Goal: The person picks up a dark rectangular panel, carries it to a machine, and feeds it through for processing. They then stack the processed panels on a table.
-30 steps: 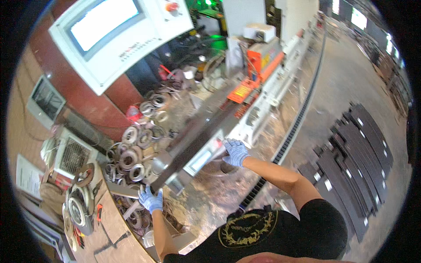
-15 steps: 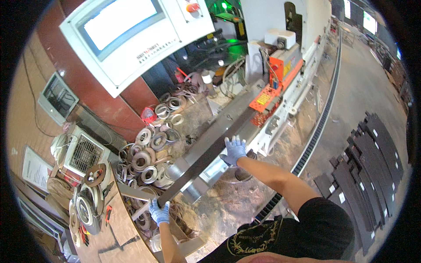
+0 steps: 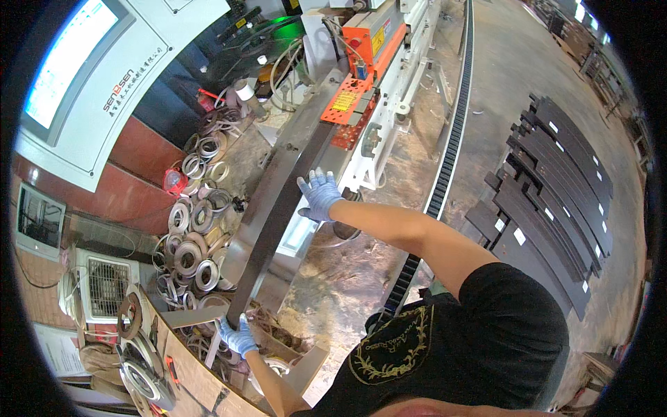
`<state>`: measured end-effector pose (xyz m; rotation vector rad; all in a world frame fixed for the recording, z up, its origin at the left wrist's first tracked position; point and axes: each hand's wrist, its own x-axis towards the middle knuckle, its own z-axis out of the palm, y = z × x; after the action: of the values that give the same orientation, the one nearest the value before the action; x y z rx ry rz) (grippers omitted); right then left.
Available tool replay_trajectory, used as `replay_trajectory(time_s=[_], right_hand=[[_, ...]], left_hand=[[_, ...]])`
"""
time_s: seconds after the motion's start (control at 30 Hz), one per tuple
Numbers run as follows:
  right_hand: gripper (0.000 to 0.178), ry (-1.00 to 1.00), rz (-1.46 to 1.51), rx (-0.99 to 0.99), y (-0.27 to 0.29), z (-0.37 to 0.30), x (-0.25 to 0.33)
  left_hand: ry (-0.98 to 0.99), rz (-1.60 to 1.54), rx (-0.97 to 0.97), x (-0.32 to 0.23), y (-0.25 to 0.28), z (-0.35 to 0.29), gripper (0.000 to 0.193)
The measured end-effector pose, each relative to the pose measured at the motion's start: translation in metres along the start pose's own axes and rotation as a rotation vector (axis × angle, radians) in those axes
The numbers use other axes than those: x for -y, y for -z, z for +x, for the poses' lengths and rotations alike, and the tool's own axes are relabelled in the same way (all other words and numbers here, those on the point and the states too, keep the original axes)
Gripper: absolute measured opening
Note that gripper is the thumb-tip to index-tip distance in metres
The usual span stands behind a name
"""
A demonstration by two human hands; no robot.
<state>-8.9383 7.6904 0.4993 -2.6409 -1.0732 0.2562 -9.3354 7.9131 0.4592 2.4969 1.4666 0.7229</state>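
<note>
Bright, even daylight fills the scene, and shadows are soft and short. The control screen [image 3: 66, 55] glares almost white at upper left. Fisheye distortion bends straight edges toward the black rim; focus stays fairly sharp throughout.

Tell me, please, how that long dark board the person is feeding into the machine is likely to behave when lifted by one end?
The long dark board looks thin for its length, so it would probably sag or flex. The left hand holds its near end while the right hand steadies its edge midway, which suggests it is awkward single-handed. Its smooth face may slip, though both hands are gloved.
</note>
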Motion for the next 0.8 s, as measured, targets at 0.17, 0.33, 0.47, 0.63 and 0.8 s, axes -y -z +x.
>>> replay_trajectory(time_s=[0.17, 0.33, 0.47, 0.63, 0.8], right_hand=[[0.091, -0.04, -0.033, 0.079, 0.013, 0.004, -0.003], [0.093, -0.067, -0.052, 0.056, 0.015, 0.017, -0.024], [0.099, -0.108, -0.038, -0.015, 0.019, 0.035, -0.053], [0.086, -0.08, 0.2, 0.089, 0.059, 0.035, -0.108], [0.042, 0.313, 0.372, -0.861, 0.038, -0.121, -0.149]], left_hand=[[0.012, -0.022, 0.021, -0.012, -0.002, 0.001, 0.068], [0.058, -0.059, 0.057, -0.038, -0.014, 0.004, 0.067], [0.024, -0.001, 0.01, -0.077, -0.034, 0.003, 0.065], [-0.085, 0.22, 0.021, -0.15, -0.037, 0.003, 0.068], [-0.455, -0.192, -0.198, -0.148, -0.069, -0.021, 0.065]])
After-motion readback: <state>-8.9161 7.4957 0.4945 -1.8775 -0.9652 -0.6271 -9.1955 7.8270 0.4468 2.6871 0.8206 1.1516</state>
